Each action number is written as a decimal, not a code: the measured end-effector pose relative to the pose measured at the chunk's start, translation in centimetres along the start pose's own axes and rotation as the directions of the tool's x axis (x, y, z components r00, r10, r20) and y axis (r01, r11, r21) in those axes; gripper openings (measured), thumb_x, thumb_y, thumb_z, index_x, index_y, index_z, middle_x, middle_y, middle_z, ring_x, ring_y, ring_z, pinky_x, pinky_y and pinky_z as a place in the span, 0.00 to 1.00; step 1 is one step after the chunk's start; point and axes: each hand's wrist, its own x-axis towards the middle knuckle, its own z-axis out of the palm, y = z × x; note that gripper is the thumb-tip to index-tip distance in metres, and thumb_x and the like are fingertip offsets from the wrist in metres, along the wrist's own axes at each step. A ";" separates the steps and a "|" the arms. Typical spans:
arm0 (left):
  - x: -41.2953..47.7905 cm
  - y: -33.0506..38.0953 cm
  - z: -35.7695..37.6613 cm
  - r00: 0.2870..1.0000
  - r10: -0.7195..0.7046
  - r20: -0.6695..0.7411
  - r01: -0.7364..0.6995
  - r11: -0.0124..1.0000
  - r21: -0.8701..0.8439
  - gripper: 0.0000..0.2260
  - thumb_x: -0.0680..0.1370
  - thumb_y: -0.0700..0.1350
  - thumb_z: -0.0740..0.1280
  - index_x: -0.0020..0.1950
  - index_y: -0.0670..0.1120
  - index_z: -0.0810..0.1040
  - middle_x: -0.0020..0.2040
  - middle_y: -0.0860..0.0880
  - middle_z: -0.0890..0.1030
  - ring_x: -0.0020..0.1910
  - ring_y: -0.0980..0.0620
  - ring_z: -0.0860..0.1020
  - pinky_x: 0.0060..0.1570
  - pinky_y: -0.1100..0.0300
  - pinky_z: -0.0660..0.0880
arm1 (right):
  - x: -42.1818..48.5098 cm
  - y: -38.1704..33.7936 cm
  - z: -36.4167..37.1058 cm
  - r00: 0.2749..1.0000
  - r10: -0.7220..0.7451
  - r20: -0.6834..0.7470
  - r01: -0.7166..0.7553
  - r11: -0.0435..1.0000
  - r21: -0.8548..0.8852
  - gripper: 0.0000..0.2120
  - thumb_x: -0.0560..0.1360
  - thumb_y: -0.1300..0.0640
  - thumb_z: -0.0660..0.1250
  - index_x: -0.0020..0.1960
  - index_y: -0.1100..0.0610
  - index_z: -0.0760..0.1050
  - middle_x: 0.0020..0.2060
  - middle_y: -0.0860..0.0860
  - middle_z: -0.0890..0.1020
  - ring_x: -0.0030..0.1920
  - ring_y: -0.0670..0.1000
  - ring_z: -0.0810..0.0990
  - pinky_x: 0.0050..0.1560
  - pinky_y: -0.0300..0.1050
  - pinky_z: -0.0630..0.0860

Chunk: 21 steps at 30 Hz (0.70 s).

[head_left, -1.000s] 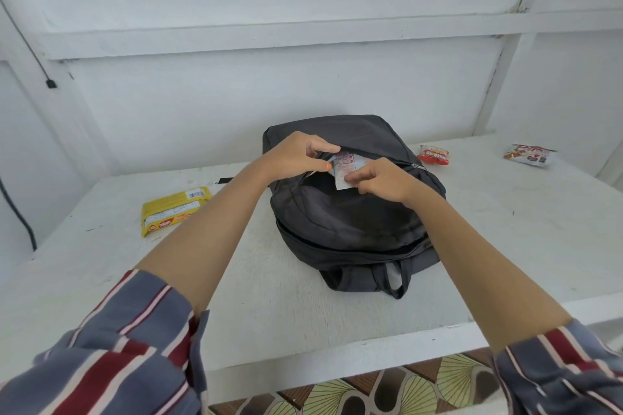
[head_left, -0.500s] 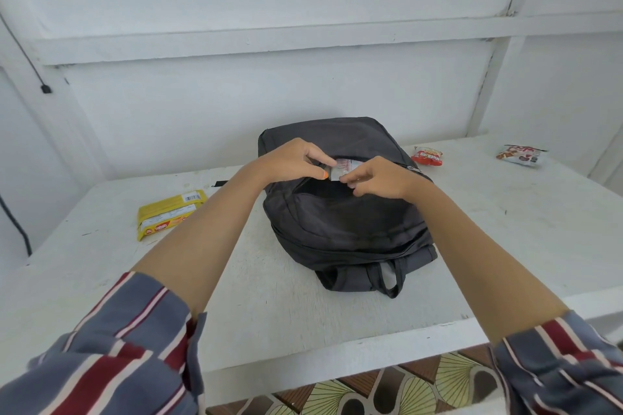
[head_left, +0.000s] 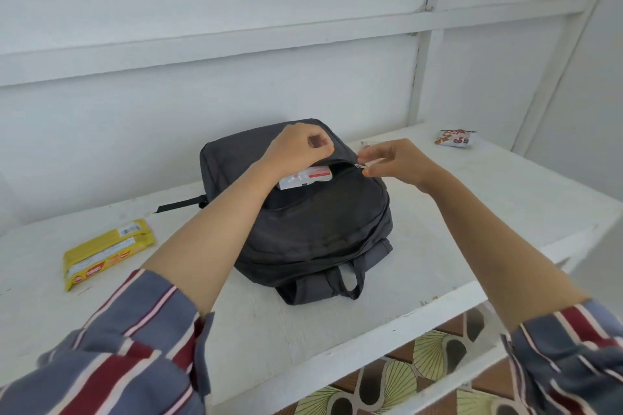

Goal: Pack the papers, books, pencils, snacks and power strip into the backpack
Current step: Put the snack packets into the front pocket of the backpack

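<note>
Left hand [head_left: 296, 152] tight round the pocket flap [head_left: 342, 158] of the backpack [head_left: 320, 229], right hand [head_left: 396, 162] pinch-tight on zipper pull [head_left: 360, 167].

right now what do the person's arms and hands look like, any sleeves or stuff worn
Both sleeves, left sleeve and right sleeve, are blue-grey with dark red and thin pale stripes, pushed up so the forearms are bare. The left hand shows an orange-painted nail. No watch, ring or glove is visible on it or the right hand.
</note>
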 end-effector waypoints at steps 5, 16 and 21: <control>4.5 2.7 4.3 0.995 0.037 0.090 -0.040 0.998 0.037 0.06 0.74 0.49 0.68 0.49 0.52 0.79 0.46 0.57 0.78 0.43 0.58 0.74 0.53 0.55 0.73 | 0.5 3.7 -4.8 0.994 0.058 -0.093 -0.067 0.992 -0.105 0.18 0.68 0.67 0.73 0.57 0.63 0.77 0.54 0.55 0.81 0.43 0.47 0.80 0.46 0.35 0.75; 16.8 4.4 15.3 0.949 -0.200 0.242 0.146 0.963 0.226 0.19 0.73 0.48 0.69 0.63 0.50 0.74 0.64 0.49 0.73 0.62 0.49 0.71 0.61 0.54 0.69 | 5.4 14.7 -18.3 0.978 0.092 -0.187 -0.153 0.925 -0.347 0.23 0.67 0.62 0.74 0.61 0.57 0.76 0.57 0.47 0.74 0.57 0.46 0.72 0.49 0.33 0.64; 19.3 2.6 18.2 0.920 -0.334 0.204 0.288 0.931 0.226 0.21 0.73 0.47 0.70 0.65 0.50 0.73 0.66 0.48 0.70 0.64 0.48 0.69 0.55 0.59 0.66 | 8.5 18.7 -21.9 0.965 0.154 -0.214 -0.228 0.896 -0.381 0.24 0.66 0.60 0.75 0.61 0.57 0.75 0.64 0.54 0.73 0.64 0.55 0.70 0.56 0.44 0.67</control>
